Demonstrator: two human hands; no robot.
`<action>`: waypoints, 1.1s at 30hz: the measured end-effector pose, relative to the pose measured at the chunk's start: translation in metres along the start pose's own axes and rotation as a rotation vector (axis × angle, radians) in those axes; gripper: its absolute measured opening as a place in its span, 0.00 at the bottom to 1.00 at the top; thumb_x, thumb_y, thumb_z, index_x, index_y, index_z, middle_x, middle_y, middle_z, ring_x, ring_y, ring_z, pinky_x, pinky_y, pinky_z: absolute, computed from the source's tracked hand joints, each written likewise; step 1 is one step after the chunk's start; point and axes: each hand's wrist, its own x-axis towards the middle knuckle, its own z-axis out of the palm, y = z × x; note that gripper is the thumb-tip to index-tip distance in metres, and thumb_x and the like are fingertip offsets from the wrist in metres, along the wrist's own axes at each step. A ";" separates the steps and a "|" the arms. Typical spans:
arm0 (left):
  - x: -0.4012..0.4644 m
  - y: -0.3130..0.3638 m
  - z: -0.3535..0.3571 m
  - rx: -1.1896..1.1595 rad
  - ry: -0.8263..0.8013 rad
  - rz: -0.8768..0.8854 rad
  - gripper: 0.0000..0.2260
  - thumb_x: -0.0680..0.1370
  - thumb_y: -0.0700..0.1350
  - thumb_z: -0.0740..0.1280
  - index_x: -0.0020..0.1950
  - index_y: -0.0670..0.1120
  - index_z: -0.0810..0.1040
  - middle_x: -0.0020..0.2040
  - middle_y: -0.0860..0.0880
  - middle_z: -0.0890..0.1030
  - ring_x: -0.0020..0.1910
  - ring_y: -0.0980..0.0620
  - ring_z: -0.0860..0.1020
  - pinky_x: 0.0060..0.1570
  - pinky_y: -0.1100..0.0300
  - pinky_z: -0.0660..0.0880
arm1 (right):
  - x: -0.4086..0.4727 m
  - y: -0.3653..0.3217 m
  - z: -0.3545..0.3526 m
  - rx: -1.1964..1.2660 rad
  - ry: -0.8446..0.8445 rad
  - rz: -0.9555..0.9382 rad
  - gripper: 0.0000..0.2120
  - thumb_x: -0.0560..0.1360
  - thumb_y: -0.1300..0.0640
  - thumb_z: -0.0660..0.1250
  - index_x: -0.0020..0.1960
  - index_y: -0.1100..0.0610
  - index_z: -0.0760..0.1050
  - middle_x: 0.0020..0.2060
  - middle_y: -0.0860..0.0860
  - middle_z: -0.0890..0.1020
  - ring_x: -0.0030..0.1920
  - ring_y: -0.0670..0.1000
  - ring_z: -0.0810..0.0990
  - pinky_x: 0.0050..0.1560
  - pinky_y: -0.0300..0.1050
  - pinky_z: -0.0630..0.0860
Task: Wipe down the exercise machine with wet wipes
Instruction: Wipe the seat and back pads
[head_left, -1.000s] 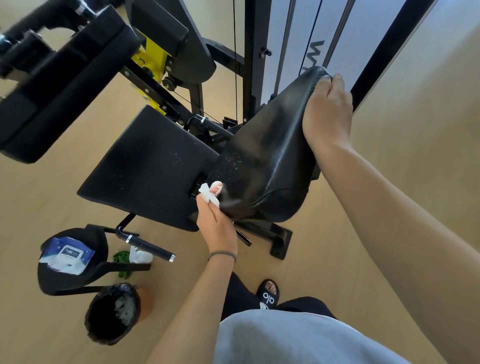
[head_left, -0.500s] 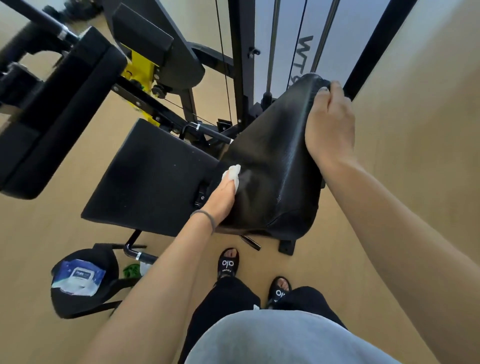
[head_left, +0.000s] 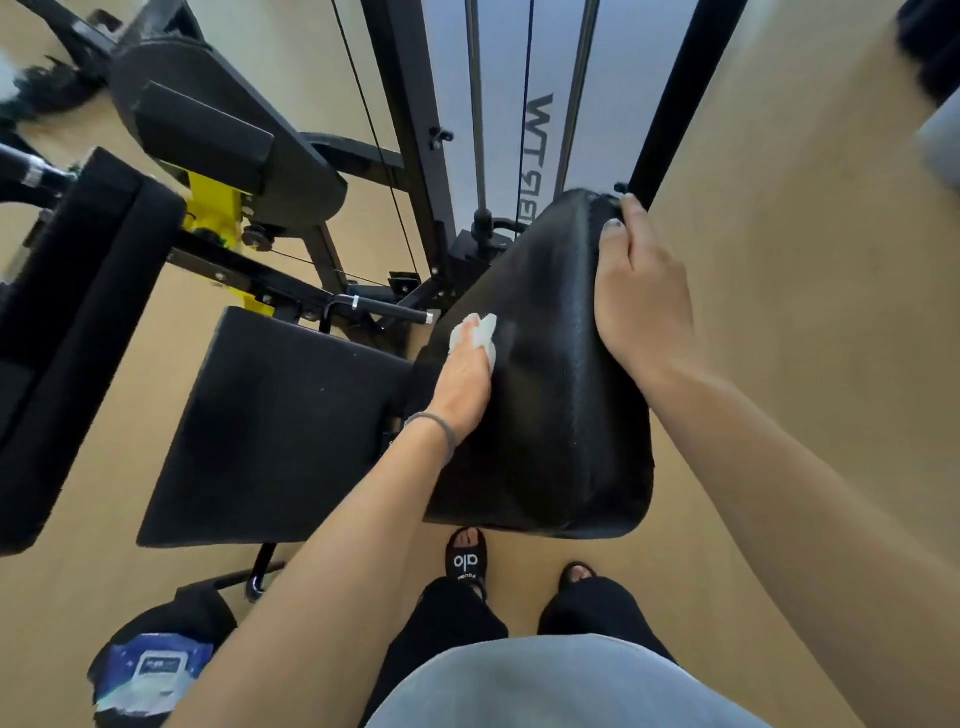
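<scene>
Wet wipe (head_left: 477, 334), bunched white, sits under the left hand (head_left: 464, 378) fingers, pressed on the black back pad (head_left: 550, 395). Right hand (head_left: 640, 291) fingers curl together over the pad's top edge.

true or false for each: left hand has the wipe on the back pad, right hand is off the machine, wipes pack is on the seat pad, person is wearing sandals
1. The left hand presses a white wipe against the black back pad. True.
2. The right hand is off the machine. False: it grips the back pad's upper edge.
3. The wipes pack lies on the seat pad. False: it sits on a separate round black stool at lower left.
4. The person wears black sandals. True.
</scene>
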 end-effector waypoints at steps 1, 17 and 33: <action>0.005 -0.004 -0.003 0.008 0.009 -0.039 0.35 0.77 0.69 0.52 0.81 0.55 0.57 0.78 0.60 0.58 0.79 0.56 0.58 0.79 0.52 0.52 | 0.000 -0.001 0.000 -0.006 0.005 -0.002 0.24 0.87 0.50 0.50 0.81 0.53 0.59 0.76 0.50 0.68 0.75 0.47 0.65 0.58 0.25 0.53; 0.068 0.028 -0.006 0.267 -0.103 0.080 0.30 0.82 0.54 0.49 0.81 0.42 0.57 0.78 0.39 0.64 0.76 0.40 0.65 0.75 0.46 0.62 | 0.000 -0.005 0.000 -0.056 0.049 0.010 0.23 0.86 0.51 0.52 0.81 0.52 0.62 0.76 0.48 0.69 0.75 0.47 0.65 0.63 0.30 0.56; 0.109 0.103 0.001 0.397 -0.256 0.203 0.22 0.83 0.49 0.54 0.70 0.35 0.72 0.61 0.40 0.79 0.61 0.44 0.77 0.61 0.56 0.72 | -0.003 -0.009 0.000 -0.039 0.072 0.049 0.22 0.87 0.52 0.52 0.80 0.54 0.64 0.76 0.50 0.70 0.75 0.47 0.65 0.67 0.28 0.55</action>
